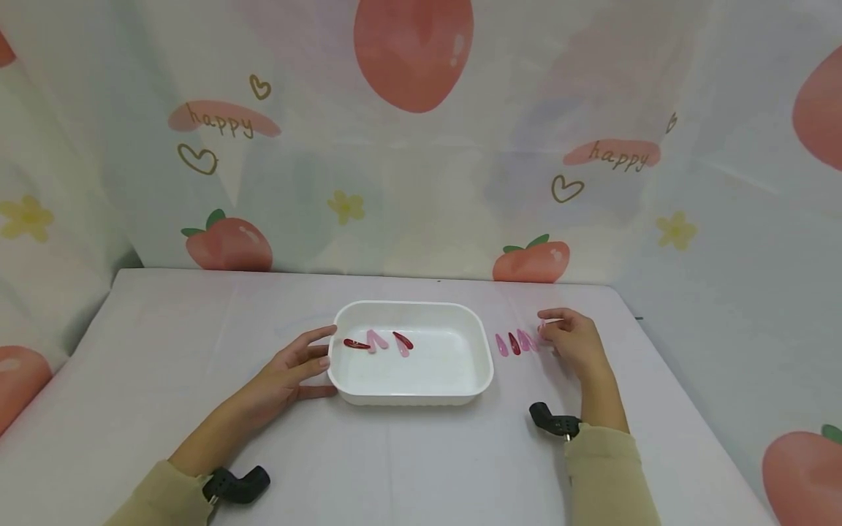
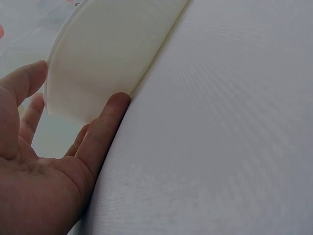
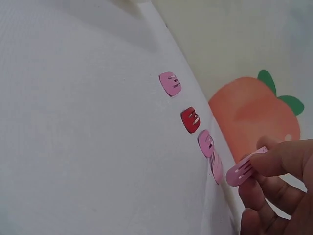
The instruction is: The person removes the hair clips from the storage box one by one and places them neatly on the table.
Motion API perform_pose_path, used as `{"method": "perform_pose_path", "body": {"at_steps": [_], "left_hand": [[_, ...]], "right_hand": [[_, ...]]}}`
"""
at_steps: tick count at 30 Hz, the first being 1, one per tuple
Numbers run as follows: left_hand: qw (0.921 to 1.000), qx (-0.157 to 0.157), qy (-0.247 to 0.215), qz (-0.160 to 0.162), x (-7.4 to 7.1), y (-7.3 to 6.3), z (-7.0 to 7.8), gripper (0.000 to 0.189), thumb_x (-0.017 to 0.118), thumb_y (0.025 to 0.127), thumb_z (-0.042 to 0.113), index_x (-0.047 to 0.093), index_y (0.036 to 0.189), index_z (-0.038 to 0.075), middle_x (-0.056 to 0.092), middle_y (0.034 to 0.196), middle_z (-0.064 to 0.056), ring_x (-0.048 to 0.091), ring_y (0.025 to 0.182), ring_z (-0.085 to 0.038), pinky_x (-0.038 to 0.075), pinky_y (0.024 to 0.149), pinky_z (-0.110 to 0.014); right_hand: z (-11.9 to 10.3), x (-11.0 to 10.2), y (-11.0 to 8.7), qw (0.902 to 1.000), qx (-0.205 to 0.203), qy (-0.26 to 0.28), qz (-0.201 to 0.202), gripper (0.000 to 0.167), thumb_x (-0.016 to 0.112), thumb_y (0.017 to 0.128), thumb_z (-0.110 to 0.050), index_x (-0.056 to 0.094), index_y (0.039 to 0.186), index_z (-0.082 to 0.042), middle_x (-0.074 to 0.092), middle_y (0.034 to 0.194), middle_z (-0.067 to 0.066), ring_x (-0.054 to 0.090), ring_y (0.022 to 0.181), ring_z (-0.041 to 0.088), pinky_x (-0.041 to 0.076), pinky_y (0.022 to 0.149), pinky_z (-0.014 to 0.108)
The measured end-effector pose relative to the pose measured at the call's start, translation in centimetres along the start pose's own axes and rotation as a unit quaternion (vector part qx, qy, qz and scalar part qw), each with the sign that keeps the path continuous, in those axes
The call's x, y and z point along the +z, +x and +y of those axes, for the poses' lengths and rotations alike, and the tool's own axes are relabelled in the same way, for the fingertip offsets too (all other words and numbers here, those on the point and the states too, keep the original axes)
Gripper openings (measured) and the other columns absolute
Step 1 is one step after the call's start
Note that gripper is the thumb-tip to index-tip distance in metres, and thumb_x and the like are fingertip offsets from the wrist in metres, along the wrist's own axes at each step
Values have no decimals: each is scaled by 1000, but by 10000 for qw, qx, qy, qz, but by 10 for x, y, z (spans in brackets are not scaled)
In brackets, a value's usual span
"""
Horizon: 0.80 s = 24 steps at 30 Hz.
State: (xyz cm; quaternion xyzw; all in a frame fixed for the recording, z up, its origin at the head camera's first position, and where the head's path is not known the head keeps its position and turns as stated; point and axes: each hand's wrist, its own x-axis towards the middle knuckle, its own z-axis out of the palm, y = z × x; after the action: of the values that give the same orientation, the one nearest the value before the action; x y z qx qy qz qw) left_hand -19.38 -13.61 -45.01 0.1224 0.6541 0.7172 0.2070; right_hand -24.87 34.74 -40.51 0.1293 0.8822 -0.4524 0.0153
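A white tray (image 1: 411, 383) stands on the table, with red (image 1: 357, 344) and pink (image 1: 403, 349) snap hair clips lying in its left half. Against the tray's left end rests my left hand (image 1: 283, 376), fingers spread; the left wrist view shows fingertips at the rim and lower wall. Right of the tray, my right hand (image 1: 575, 340) pinches a pink hair clip (image 3: 244, 169) between thumb and fingers, above the table. Beside it lies a row of hair clips: a pink one (image 3: 170, 83), a red one (image 3: 190, 120) and two more pink ones (image 3: 206, 143), partly overlapping.
A white cloth covers the table (image 1: 427, 467). Behind it hangs a pale curtain (image 1: 421, 183) printed with peaches, hearts and flowers, meeting the table's far edge. Black camera mounts (image 1: 552, 420) sit at both wrists.
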Motion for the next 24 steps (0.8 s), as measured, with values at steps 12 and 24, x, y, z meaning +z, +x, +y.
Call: {"method": "perform_pose_path", "body": {"at_steps": [12, 24], "left_hand": [[10000, 4, 3, 19, 2, -1, 3, 59, 54, 104, 16, 27, 156, 18, 31, 154, -22, 50, 130, -37, 54, 96, -51], [10000, -17, 45, 47, 2, -1, 2, 59, 55, 103, 20, 29, 156, 20, 31, 155, -21, 47, 133, -38, 54, 96, -51]], "right_hand": [[4, 2, 2, 9966, -169, -804, 57, 38, 53, 100, -18, 58, 138, -9, 63, 120, 20, 62, 95, 26, 50, 76, 28], [3, 3, 2, 9965, -251, -763, 211, 37, 50, 101, -16, 58, 137, -8, 61, 123, 21, 59, 96, 28, 49, 73, 25]]}}
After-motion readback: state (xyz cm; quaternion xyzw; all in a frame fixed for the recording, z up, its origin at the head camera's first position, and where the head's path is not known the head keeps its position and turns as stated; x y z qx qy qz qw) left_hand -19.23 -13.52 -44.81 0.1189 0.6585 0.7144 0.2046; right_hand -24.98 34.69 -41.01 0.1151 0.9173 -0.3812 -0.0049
